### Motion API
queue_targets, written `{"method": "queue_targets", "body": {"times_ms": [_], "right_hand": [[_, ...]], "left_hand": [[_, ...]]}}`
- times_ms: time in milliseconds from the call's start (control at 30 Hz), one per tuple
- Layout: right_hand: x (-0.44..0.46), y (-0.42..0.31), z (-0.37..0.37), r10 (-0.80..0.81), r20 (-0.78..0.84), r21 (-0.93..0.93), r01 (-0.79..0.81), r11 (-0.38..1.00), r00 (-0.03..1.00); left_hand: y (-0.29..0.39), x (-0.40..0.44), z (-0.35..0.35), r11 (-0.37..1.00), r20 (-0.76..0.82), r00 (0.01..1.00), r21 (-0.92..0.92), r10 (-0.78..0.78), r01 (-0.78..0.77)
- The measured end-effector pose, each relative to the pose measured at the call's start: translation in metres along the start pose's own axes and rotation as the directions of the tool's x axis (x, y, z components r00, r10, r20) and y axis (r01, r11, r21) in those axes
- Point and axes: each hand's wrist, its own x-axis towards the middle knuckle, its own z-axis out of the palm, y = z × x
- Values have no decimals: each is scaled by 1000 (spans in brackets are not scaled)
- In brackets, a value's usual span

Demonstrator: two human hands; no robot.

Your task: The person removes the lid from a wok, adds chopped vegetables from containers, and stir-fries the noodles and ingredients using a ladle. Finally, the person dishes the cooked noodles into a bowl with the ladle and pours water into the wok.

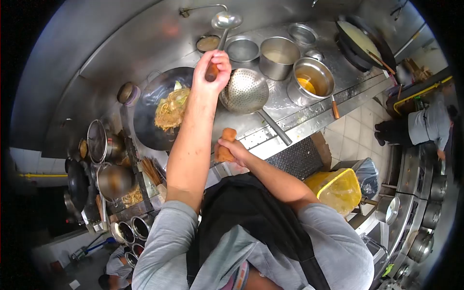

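My left hand is wrapped round the wooden grip of a ladle, its steel bowl raised near the back wall. Below and left of that forearm sits a black wok with noodles and bits of pale vegetable in it; the forearm hides part of its right side. Closer to my body, my right hand is closed round a bunched orange-brown cloth. Just beyond this hand lies a perforated steel strainer, its handle slanting toward the counter's front edge.
Steel pots stand behind the strainer, one pot holding yellow liquid. A large wok is at the back right. A yellow bin stands on the floor to my right. Other people are at far right and lower left.
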Motion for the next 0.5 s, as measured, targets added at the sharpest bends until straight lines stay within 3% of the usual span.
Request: {"method": "queue_targets", "body": {"times_ms": [67, 200, 267, 500], "right_hand": [[-17, 5, -14, -46, -43, 51, 48, 998, 998], [-29, 9, -38, -78, -63, 92, 83, 992, 995], [-33, 9, -42, -34, -45, 61, 37, 997, 998], [-29, 15, -35, -44, -40, 74, 47, 996, 998]], "left_hand": [[-4, -3, 9, 999, 115, 993, -44, 8, -3], [-9, -56, 7, 999, 73, 997, 23, -31, 30], [-14, -66, -1, 982, -34, 999, 188, -6, 12], [-2, -33, -37, 998, -106, 993, 29, -57, 60]]}}
